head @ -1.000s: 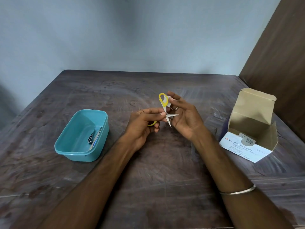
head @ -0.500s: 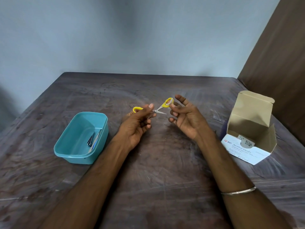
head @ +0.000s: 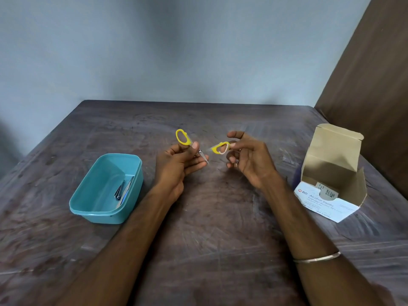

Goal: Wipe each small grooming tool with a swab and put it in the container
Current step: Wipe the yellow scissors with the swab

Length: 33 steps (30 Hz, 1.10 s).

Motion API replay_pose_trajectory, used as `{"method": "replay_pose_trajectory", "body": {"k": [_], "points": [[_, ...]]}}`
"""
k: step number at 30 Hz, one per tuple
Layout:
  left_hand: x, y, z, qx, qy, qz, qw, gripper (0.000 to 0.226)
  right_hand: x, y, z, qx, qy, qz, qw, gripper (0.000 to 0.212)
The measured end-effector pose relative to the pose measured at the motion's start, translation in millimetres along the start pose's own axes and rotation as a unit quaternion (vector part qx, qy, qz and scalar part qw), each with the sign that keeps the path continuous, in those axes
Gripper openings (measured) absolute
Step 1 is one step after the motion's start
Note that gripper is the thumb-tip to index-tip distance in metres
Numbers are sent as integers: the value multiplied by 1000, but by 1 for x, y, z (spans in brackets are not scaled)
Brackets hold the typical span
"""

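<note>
Above the dark wooden table [head: 209,239], two hands hold small yellow-handled scissors [head: 199,151] spread wide: left hand [head: 176,164] pinches near the pivot, right hand [head: 247,157] pinches the other loop. Left of them, a teal container [head: 88,208] holds metal tools [head: 123,189].

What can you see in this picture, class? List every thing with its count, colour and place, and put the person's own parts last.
scissors: one small pair, yellow handles, steel blades, opened wide, held above the table's middle.
container: one, teal, on the table's left.
grooming tools: at least two, metal, lying inside the container.
alcohol swab box: one, white and blue, flap open, on the table's right.
table: one, dark wood.
wall: pale blue-grey, behind the table.
bangle: one, silver, on the right wrist.
left hand: holds the scissors near the pivot.
right hand: pinches the other yellow handle.
</note>
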State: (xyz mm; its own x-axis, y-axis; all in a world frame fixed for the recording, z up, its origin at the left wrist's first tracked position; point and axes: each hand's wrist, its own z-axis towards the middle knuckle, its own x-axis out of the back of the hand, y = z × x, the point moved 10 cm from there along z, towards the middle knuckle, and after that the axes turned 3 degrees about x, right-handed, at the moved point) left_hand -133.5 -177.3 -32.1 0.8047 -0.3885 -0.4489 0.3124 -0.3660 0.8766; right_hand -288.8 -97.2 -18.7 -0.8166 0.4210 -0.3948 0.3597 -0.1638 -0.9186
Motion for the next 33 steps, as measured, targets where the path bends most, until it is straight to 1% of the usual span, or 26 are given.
{"method": "replay_pose_trajectory", "body": {"k": [4, 6, 9, 12, 13, 14, 16, 17, 19, 22, 25, 27, 29, 31, 33], "points": [[-7, 21, -6, -104, -15, 111, 988, 1, 3, -6, 0, 25, 21, -90, 995, 34], [-8, 30, -7, -155, -13, 158, 975, 6, 3, -10, 0, 47, 22, -135, 990, 35], [-12, 39, -10, -220, -22, 234, 947, 10, -2, -16, -3, 71, 8, -184, 980, 36], [-20, 46, -16, -274, -40, 307, 910, 12, -4, -19, -3, 85, 1, -241, 967, 31], [-23, 49, -19, -302, -45, 338, 890, 12, -4, -19, -2, 93, -1, -271, 958, 28], [-28, 53, -24, -337, -48, 378, 861, 10, -6, -19, -2, 104, -7, -306, 946, 25], [-39, 59, -35, -409, -48, 466, 783, 5, -11, -18, -3, 129, -22, -376, 917, 25], [-43, 59, -39, -430, -46, 492, 756, 4, -13, -19, -5, 141, -26, -404, 904, 26], [-45, 60, -42, -447, -44, 513, 732, 13, -16, -22, -8, 163, -25, -440, 883, 28], [-46, 58, -43, -448, -52, 546, 706, 25, -20, -27, -11, 184, -30, -469, 863, 29], [-47, 58, -43, -449, -56, 558, 695, 27, -20, -26, -10, 188, -28, -484, 854, 37], [-47, 59, -44, -453, -55, 558, 693, 27, -17, -23, -7, 178, -28, -470, 864, 39], [-47, 60, -44, -453, -56, 552, 698, 29, -13, -18, -3, 164, -31, -439, 883, 34], [-46, 59, -43, -452, -58, 548, 702, 31, -12, -14, -1, 154, -43, -406, 900, 33], [-46, 58, -41, -450, -53, 554, 698, 31, -14, -12, -2, 144, -58, -370, 916, 34]]}}
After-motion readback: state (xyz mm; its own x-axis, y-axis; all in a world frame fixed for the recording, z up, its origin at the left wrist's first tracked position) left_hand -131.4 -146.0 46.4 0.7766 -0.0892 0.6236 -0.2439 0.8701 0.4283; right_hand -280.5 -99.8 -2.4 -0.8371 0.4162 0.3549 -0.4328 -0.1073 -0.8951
